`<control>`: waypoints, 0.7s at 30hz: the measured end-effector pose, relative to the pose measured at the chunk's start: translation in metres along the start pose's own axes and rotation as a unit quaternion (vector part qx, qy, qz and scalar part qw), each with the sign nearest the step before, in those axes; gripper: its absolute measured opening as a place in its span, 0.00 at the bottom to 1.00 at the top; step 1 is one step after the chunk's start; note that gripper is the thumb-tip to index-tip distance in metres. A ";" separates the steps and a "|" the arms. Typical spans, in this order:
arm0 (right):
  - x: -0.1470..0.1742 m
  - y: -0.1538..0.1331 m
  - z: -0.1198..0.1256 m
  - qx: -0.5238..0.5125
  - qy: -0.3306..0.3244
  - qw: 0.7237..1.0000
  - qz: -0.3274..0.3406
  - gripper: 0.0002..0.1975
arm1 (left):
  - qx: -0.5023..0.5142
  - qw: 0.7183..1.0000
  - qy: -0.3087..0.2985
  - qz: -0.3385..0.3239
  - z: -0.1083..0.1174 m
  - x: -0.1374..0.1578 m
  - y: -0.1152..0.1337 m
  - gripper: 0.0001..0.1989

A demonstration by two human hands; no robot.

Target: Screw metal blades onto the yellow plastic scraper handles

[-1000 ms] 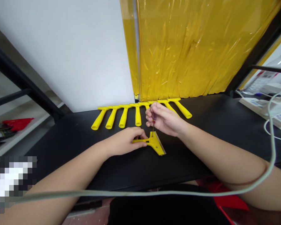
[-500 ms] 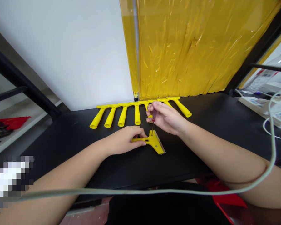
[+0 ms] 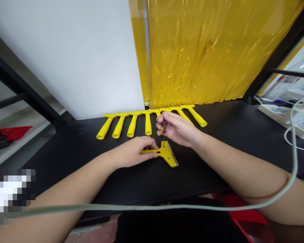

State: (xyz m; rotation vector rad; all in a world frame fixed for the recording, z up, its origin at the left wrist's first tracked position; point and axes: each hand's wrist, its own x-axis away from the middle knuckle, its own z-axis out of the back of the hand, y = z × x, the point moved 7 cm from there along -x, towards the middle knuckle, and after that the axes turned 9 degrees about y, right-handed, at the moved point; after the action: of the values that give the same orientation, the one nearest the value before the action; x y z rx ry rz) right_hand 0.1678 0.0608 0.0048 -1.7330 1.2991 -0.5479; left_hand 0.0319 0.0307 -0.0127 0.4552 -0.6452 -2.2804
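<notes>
A yellow scraper (image 3: 168, 156) with a metal blade along its right edge lies on the black table. My left hand (image 3: 142, 152) is closed round its handle, fingers above and thumb below. In my right hand (image 3: 178, 129) is a small screwdriver (image 3: 164, 127) with a dark translucent handle and a red collar, held upright between fingers and thumb. Its thin shaft meets the upper screw of the scraper head. A second screw shows lower on the head, uncovered. Behind both hands stretches a row of several yellow scrapers (image 3: 118, 127), their handles pointing toward me; my right hand partly hides some.
At the back stand a white panel (image 3: 78, 57) and a yellow film-covered panel (image 3: 192, 54). A pale cable (image 3: 167, 207) crosses low in front of my forearms. Power strips (image 3: 281, 114) and a plastic bottle (image 3: 285, 79) sit at right. Black frame bars (image 3: 27, 91) rise at left.
My right hand has shifted slightly left and down, and more of the screwdriver's handle shows between its fingers. The scraper and my left hand stay nearly in place.
</notes>
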 end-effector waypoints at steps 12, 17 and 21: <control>0.001 0.000 -0.002 -0.012 -0.005 1.000 -0.014 0.16 | 0.007 1.000 -0.006 -0.003 -0.001 0.000 -0.002 0.10; -0.002 0.003 -0.001 0.000 -0.027 0.998 -0.056 0.21 | 0.004 1.000 -0.008 -0.005 -0.001 0.000 -0.002 0.10; 0.005 -0.007 -0.003 0.000 -0.068 0.995 -0.077 0.22 | 0.002 1.000 -0.008 -0.005 -0.001 -0.001 -0.003 0.10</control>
State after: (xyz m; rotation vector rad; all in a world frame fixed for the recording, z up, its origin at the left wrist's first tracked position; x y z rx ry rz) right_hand 0.1708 0.0554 0.0117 -1.8471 1.0783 -0.5076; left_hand 0.0310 0.0333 -0.0152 0.4443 -0.6567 -2.2946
